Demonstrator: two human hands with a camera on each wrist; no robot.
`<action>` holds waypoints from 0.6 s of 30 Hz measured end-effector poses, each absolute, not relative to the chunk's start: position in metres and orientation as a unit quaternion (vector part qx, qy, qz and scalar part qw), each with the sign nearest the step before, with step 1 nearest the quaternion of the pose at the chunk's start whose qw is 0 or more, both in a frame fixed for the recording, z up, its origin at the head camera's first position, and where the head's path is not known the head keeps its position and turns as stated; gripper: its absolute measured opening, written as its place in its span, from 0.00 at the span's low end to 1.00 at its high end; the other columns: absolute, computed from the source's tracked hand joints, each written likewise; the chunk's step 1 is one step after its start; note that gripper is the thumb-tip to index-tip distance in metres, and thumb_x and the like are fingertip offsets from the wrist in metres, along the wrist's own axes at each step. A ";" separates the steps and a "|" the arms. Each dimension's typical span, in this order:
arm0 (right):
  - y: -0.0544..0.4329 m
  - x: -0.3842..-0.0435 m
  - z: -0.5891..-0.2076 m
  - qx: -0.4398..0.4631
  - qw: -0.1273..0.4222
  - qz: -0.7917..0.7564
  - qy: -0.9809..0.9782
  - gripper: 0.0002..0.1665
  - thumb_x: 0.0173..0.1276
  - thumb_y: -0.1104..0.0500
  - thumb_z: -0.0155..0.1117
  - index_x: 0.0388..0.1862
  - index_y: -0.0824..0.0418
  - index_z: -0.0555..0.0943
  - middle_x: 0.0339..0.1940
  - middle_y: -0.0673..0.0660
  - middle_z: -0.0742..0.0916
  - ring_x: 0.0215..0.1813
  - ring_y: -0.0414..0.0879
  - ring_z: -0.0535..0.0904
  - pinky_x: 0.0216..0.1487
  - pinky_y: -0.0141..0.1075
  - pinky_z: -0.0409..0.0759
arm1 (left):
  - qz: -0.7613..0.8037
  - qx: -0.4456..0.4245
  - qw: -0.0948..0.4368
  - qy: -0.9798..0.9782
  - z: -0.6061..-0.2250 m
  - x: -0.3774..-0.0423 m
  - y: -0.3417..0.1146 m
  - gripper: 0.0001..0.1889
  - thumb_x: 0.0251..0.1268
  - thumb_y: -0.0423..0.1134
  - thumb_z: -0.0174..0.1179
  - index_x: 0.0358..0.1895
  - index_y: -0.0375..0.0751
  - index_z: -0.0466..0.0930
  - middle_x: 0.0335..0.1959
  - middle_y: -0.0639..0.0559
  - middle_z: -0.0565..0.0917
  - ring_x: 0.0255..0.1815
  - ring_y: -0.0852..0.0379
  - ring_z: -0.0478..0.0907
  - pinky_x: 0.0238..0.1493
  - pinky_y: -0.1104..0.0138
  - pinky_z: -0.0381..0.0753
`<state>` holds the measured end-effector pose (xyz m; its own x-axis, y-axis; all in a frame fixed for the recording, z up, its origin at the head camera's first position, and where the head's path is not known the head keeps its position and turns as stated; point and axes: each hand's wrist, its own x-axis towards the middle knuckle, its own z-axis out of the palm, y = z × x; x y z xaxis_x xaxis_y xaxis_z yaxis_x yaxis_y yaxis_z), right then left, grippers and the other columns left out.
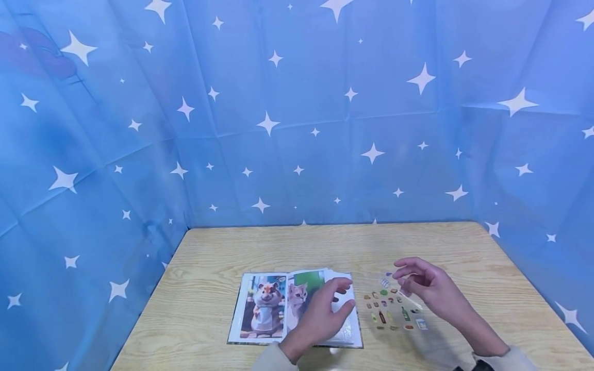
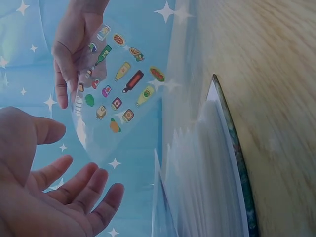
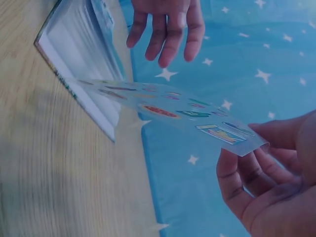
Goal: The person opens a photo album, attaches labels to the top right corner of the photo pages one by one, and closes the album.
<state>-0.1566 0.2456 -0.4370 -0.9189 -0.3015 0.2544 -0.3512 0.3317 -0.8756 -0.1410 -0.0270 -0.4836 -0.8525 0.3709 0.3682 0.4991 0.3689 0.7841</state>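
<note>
Lower right, my right grip (image 1: pixel 429 289) pinched the sheet (image 1: pixel 389 308) by one edge; it reached left toward my left grip (image 1: pixel 321 315), parted and empty over the album (image 1: pixel 284 304)!

Soft, even brightness fills my head view; right of the album (image 1: pixel 286 309), a faint shadow falls on the surface (image 1: pixel 278 252), and the clear sheet (image 1: pixel 390 307) glints along its edge by my right fingers (image 1: pixel 410 262). Both wrist views are dimmer, bluish and hazy, the surface's grain smeared.
</note>
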 end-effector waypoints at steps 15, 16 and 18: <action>0.233 -0.155 -0.428 0.241 -0.033 0.605 -0.758 0.19 0.70 0.73 0.57 0.59 0.69 0.73 0.43 0.58 0.87 0.33 0.47 0.84 0.34 0.39 0.85 | -0.540 -0.214 0.070 -0.811 -0.469 -0.143 -0.029 0.25 0.65 0.45 0.64 0.65 0.52 0.71 0.61 0.55 0.77 0.61 0.57 0.73 0.60 0.56 0.77; 0.232 -0.155 -0.428 0.244 -0.041 0.608 -0.754 0.19 0.71 0.72 0.56 0.60 0.69 0.72 0.43 0.59 0.87 0.33 0.47 0.84 0.35 0.40 0.86 | -0.541 -0.214 0.067 -0.810 -0.468 -0.143 -0.029 0.25 0.65 0.45 0.64 0.65 0.52 0.71 0.61 0.55 0.77 0.61 0.56 0.73 0.60 0.55 0.76; 0.230 -0.155 -0.427 0.248 -0.059 0.617 -0.745 0.19 0.72 0.70 0.57 0.60 0.69 0.72 0.44 0.61 0.86 0.34 0.47 0.84 0.36 0.41 0.86 | -0.548 -0.215 0.057 -0.807 -0.467 -0.143 -0.030 0.25 0.66 0.45 0.64 0.65 0.51 0.70 0.62 0.54 0.77 0.62 0.55 0.73 0.61 0.55 0.76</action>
<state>-0.1547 0.2302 -0.4272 -0.8704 -0.4416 0.2175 -0.2957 0.1158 -0.9482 -0.1434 -0.0296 -0.4667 -0.9013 0.2846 0.3266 0.4086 0.3077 0.8593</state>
